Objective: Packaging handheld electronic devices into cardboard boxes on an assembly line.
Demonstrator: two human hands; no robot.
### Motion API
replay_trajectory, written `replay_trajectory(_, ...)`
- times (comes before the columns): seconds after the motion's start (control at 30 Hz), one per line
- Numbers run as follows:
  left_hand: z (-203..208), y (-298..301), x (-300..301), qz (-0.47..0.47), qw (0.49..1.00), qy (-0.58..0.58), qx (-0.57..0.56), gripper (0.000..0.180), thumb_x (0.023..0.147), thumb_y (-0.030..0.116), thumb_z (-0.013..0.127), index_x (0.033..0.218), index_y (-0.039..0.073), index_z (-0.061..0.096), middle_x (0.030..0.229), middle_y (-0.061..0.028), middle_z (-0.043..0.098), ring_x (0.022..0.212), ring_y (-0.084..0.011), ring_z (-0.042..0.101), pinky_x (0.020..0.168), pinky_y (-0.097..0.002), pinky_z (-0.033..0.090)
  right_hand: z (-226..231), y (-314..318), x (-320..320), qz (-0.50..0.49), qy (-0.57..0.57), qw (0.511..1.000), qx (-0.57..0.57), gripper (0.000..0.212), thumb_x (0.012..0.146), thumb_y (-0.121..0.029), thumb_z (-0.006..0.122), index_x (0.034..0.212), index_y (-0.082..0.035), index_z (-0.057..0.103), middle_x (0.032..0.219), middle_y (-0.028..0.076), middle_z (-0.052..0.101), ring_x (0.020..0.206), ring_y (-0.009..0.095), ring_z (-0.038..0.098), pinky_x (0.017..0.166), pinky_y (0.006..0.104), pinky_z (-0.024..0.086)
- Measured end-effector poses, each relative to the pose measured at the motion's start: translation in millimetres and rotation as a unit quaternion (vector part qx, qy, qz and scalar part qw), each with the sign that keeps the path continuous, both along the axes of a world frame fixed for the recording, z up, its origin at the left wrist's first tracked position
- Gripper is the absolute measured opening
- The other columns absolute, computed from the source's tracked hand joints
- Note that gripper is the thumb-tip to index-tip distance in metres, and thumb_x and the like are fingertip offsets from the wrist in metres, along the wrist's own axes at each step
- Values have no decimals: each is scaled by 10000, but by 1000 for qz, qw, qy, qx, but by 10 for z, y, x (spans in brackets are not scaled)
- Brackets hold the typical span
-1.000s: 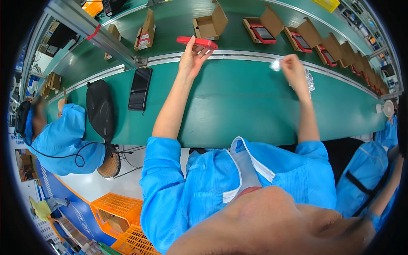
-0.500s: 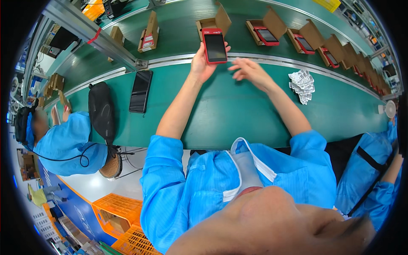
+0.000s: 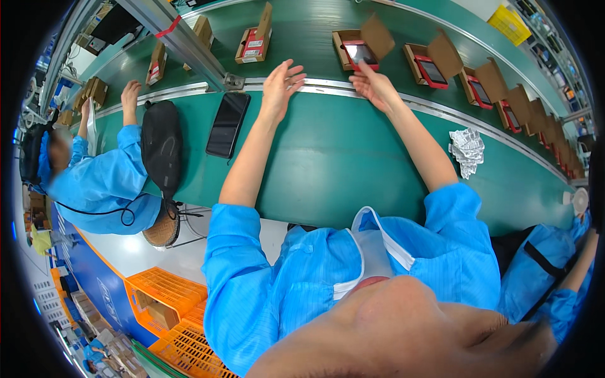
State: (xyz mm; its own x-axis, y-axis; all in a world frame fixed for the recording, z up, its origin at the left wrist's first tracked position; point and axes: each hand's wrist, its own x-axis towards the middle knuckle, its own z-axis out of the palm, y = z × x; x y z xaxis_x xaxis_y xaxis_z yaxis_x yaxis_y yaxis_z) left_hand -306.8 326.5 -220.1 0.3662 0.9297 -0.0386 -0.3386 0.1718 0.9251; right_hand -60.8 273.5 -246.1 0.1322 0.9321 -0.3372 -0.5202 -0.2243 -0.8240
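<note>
A red handheld device point(image 3: 360, 51) with a dark screen lies in an open cardboard box point(image 3: 340, 41), its flap raised. My right hand point(image 3: 377, 90) is at the near edge of this box, fingers apart, with one fingertip overlapping the device's lower edge; whether it touches cannot be made out. To the left, my left hand point(image 3: 279, 91) hovers over the metal rail point(image 3: 321, 87), open and holding nothing. A black smartphone point(image 3: 228, 124) rests on the green bench beside my left forearm.
More open boxes with red devices point(image 3: 432, 71) line the green belt to the right. Another box point(image 3: 254, 43) stands at the left by a metal post point(image 3: 183, 47). A black pouch point(image 3: 161, 148) and crumpled silvery sheets point(image 3: 467, 152) lie on the bench. A co-worker point(image 3: 104, 183) sits left.
The red device has left my left hand and now lies in the box. My left hand has drawn left, empty, while my right hand has moved up to the box.
</note>
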Motion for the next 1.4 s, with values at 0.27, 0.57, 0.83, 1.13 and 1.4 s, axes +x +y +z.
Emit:
replay_trajectory(0.27,-343,765,-371,337,829,308,323,337,921,108,428,1208,-50,508,1245,-217,514,1138,-353,501,987,-398,387,430,516,-1010,130,-392,893,176,478,843,-377,648,973,78,582,809,130,656,727,148,645,603,269,513)
replay_trajectory(0.57,-440,821,-100,241,689,470,496,292,758,28,486,996,19,656,1003,-200,610,1059,-425,490,930,-468,390,180,1680,-1293,-42,-579,775,248,381,871,-341,563,995,19,578,828,245,629,786,420,611,671,434,490)
replay_trajectory(0.83,-180,738,-157,220,968,68,100,317,974,197,430,1236,25,475,1040,-68,617,968,-180,580,827,-315,465,534,1054,-1413,-27,-645,643,412,286,846,-127,543,1125,-71,572,933,162,648,793,346,635,629,399,518)
replay_trajectory(1.13,-262,549,-229,164,969,-173,-70,555,970,525,253,1307,104,386,1248,-129,479,1119,-294,496,903,-537,443,509,800,-1433,-82,-639,590,487,312,798,-133,599,1104,-73,577,971,138,653,849,317,649,607,391,538)
replay_trajectory(1.4,-111,461,-119,96,977,-162,-100,509,942,474,410,1247,66,414,1177,-197,489,1072,-365,521,922,-599,413,-173,1243,-360,-137,-417,888,140,295,889,-176,533,1105,24,554,996,203,638,887,355,621,778,406,472)
